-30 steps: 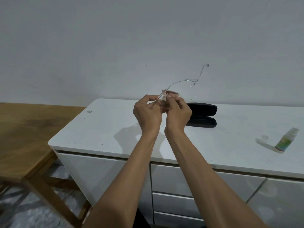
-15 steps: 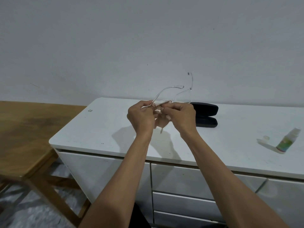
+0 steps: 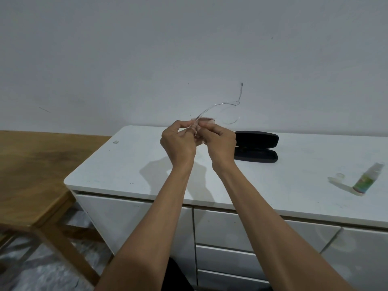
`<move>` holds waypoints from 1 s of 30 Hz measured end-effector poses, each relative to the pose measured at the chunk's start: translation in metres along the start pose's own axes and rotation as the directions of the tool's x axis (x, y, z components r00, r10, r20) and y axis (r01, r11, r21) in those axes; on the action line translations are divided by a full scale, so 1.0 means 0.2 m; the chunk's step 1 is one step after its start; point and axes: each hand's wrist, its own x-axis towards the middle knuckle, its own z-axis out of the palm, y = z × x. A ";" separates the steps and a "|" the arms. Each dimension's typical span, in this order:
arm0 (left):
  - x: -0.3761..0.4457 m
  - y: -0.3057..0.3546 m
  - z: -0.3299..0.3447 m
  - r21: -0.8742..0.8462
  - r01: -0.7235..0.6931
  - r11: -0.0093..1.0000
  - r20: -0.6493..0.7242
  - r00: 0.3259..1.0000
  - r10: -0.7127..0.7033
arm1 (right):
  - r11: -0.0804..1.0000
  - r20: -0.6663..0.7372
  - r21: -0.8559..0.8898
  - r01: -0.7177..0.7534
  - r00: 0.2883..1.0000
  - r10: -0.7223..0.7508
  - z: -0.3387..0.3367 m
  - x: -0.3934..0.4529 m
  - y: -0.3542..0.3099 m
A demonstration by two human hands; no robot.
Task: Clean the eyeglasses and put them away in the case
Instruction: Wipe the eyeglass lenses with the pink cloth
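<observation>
Thin clear-framed eyeglasses [image 3: 225,104] are held up in front of the wall, one temple sticking up to the right. My left hand [image 3: 178,141] pinches the frame at its near end. My right hand [image 3: 220,140] presses a small pinkish cloth [image 3: 206,120] around the near lens. The far lens hangs free at the right. A black eyeglass case [image 3: 257,147] lies open on the white cabinet top [image 3: 126,164], just right of my right hand.
A small green-labelled spray bottle [image 3: 365,179] stands at the cabinet's right side, with its clear cap [image 3: 340,176] beside it. A wooden table [image 3: 27,175] adjoins the cabinet on the left. Drawers run below the front edge.
The hands rose slightly and came closer together. The glasses tilted, so the free temple points higher and further right. The cloth now sits up at the lens rather than hanging below the fingers.
</observation>
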 end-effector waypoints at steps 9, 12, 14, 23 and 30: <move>0.10 -0.08 -0.08 0.047 0.101 0.994 -0.061 0.993 -0.098 | 0.978 0.064 -0.173 0.113 0.993 -0.103 0.01 -0.02 0.03; 0.09 -0.09 -0.10 0.054 0.138 0.989 -0.066 0.989 -0.134 | 0.969 0.095 -0.227 0.101 0.992 -0.081 0.00 -0.04 0.05; 0.09 -0.11 -0.13 0.066 0.147 0.987 -0.062 0.988 -0.143 | 0.964 0.107 -0.251 0.092 0.992 -0.067 -0.01 -0.05 0.06; 0.19 -0.15 -0.17 0.172 -0.078 0.982 -0.014 0.997 0.082 | 0.961 0.045 -0.238 0.140 0.990 -0.133 -0.10 -0.06 0.09; 0.32 -0.25 -0.33 0.257 -0.214 0.942 -0.013 0.974 0.225 | 0.949 -0.025 -0.298 0.100 0.993 -0.112 -0.24 0.05 0.13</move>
